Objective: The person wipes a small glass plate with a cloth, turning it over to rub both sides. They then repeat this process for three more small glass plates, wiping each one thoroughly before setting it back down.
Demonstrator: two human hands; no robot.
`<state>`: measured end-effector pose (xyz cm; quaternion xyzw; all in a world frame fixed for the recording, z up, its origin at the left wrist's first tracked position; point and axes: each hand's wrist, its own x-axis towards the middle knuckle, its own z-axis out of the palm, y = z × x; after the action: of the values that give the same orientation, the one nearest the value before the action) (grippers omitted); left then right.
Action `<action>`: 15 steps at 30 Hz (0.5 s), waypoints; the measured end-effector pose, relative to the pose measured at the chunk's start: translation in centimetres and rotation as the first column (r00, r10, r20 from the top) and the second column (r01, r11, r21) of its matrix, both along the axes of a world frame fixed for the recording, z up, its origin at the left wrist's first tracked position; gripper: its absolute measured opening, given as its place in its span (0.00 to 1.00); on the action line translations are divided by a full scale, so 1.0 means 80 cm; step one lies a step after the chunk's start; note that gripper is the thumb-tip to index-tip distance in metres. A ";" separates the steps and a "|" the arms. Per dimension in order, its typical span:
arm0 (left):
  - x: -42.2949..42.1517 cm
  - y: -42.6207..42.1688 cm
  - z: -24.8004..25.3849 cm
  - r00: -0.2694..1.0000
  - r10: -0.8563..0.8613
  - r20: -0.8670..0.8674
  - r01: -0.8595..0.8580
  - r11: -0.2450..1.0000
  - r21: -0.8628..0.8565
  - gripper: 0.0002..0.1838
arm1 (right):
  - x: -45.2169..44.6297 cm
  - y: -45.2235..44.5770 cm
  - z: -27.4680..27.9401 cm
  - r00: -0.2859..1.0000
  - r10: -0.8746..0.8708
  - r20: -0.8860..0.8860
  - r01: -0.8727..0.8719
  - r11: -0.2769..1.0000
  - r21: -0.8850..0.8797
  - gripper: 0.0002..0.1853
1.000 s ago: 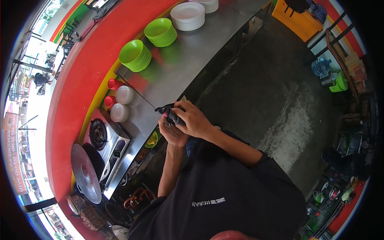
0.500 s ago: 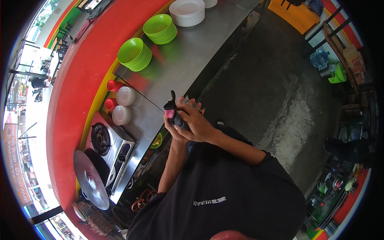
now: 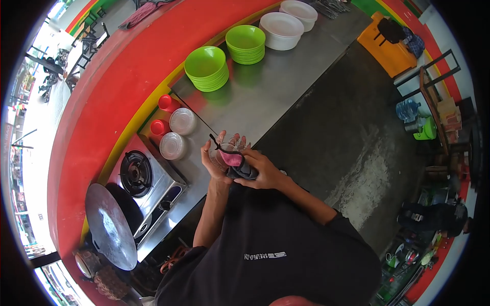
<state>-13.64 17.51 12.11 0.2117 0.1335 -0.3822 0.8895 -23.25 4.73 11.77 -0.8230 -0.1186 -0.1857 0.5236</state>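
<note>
In front of my chest, my left hand [image 3: 215, 167] is wrapped around a clear glass bowl [image 3: 218, 157], its fingertips showing behind the see-through wall. Whether it is a bowl or a wide cup is hard to tell, as my hands hide part of it. My right hand [image 3: 266, 172] grips a dark grey and pink cloth [image 3: 233, 159], pressed against the glass. A thin dark strap of the cloth sticks up over the rim. Both hands are close together, just off the steel counter's edge.
Green bowls [image 3: 206, 66] and white plates [image 3: 282, 30] stand stacked on the steel counter [image 3: 265, 92]. Lidded clear tubs [image 3: 173, 146] and red cups [image 3: 159, 127] sit nearer the gas stove [image 3: 137, 173]. A large wok [image 3: 111, 227] leans beside it. Another person [image 3: 434, 218] is at right.
My view has swung so the counter items appear further right. The cloth has turned, showing more pink, and more of the glass bowl shows between my hands.
</note>
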 end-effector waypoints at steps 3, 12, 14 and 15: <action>0.016 0.010 -0.009 0.997 0.063 -0.042 -0.061 0.997 0.036 0.27 | 0.022 0.016 -0.004 0.998 -0.055 0.009 0.054 0.998 0.036 0.27; 0.059 0.047 -0.033 0.834 -0.002 0.551 -0.402 0.682 0.611 0.29 | 0.053 0.061 -0.019 0.909 -0.223 -0.351 0.411 0.613 0.675 0.19; 0.069 0.046 -0.037 0.786 -0.058 0.616 -0.433 0.660 0.614 0.32 | 0.059 0.059 -0.025 0.890 -0.244 -0.385 0.451 0.590 0.670 0.15; 0.072 0.043 -0.036 0.762 -0.079 0.643 -0.450 0.650 0.613 0.34 | 0.065 0.063 -0.021 0.878 -0.282 -0.387 0.478 0.572 0.667 0.13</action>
<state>-7.86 20.92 9.22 0.6491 -0.0008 -0.1034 0.7536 -18.05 9.78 10.07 -0.5567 0.2123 -0.2261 0.7706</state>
